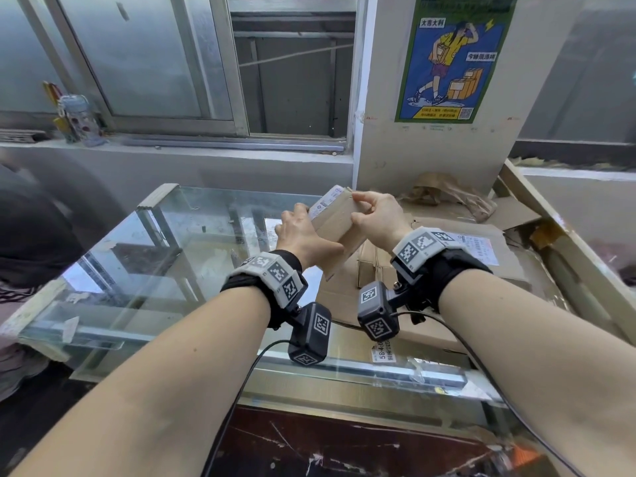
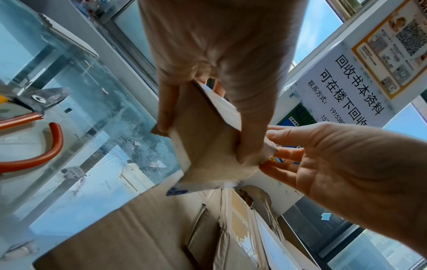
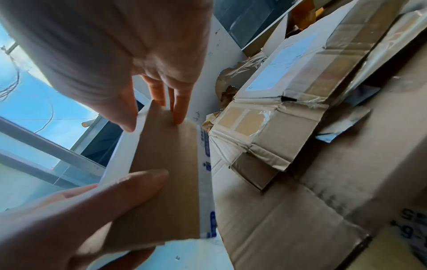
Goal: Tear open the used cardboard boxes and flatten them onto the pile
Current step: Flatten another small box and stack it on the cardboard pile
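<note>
1. Holding a small box [image 1: 339, 220] above the pile [image 1: 430, 270], both hands work at chest level over the glass case [image 1: 155, 263].
2. Left hand [image 1: 303, 235]: fingers and thumb curled round the near end of the box, gripping it. The left wrist view shows the thumb along one face and the fingers on the opposite face.
3. Right hand [image 1: 375, 215]: thumb and fingertips pinch the far upper corner of the box. The right wrist view shows the fingertips on the brown face at its top edge.
4. Box: brown card, tilted, with a white printed label on the side facing away.
5. Pile: flattened cartons lie right of the case, below the box, with crumpled brown paper [image 1: 447, 194] at the rear.
6. Pliers [image 2: 30, 117] with orange handles lie on the glass at left.
7. Poster [image 1: 454, 56] hangs on the pillar behind the pile.
</note>
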Motion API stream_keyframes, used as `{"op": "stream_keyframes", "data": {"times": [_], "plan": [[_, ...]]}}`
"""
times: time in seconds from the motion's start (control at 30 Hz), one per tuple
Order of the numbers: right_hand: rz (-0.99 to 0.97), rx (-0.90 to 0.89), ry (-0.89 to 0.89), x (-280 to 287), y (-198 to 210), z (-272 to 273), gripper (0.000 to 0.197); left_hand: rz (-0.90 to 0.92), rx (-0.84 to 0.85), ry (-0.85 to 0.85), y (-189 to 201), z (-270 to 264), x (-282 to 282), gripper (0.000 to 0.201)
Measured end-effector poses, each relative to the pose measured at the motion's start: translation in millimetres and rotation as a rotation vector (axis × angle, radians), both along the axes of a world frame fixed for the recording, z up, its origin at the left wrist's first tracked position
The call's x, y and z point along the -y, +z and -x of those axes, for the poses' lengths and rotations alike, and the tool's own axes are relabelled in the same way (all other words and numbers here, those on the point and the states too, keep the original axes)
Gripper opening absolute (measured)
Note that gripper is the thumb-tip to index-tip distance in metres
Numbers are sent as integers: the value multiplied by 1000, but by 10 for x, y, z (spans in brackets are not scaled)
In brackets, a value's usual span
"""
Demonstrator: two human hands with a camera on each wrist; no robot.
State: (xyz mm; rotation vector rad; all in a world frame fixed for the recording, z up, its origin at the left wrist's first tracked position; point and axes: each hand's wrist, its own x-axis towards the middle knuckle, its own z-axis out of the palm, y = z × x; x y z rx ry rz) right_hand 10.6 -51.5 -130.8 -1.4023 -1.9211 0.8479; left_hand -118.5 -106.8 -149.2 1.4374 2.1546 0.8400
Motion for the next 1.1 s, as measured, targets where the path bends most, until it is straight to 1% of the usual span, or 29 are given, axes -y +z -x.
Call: {"op": "stream_keyframes", "data": {"times": [0.03, 0.07, 0.17, 0.2, 0.27, 0.33, 0.5, 0.63, 0.73, 0.8, 0.87, 0.97, 1.03, 1.1], "plan": [[3, 5, -25, -18, 5, -26, 47, -5, 72, -35, 0, 10, -5, 85], [13, -1, -59, -45, -4, -58, 48, -11, 155, -62, 9, 14, -4, 84], [75, -99, -130, -113, -52, -159, 50, -35, 400, -63, 82, 5, 30, 70], [89, -121, -145, -126, -71, -182, 52, -47, 461, -64, 101, 2, 40, 70], [121, -142, -165, -146, -103, -201, 57, -56, 517, -94, 99, 5, 39, 72], [170, -170, -187, -169, -138, -197, 60, -45, 522, -137, 93, 13, 41, 73], [217, -209, -226, -244, -206, -199, 61, -63, 456, -202, 17, 71, 6, 63], [254, -281, -274, -306, -254, -233, 48, -70, 486, -236, -17, 104, 6, 58], [316, -380, -315, -331, -257, -252, 32, -89, 458, -254, -56, 119, 4, 54], [348, -433, -330, -332, -240, -259, 28, -109, 440, -267, -75, 119, 9, 50], [353, -462, -340, -339, -243, -263, 35, -126, 439, -280, -72, 111, 17, 45], [332, -469, -345, -327, -263, -262, 53, -157, 449, -278, -93, 121, -11, 42], [332, -488, -347, -317, -269, -260, 57, -171, 456, -281, -131, 139, -36, 41], [351, -527, -343, -315, -263, -254, 57, -180, 479, -290, -165, 160, -43, 40]]}}
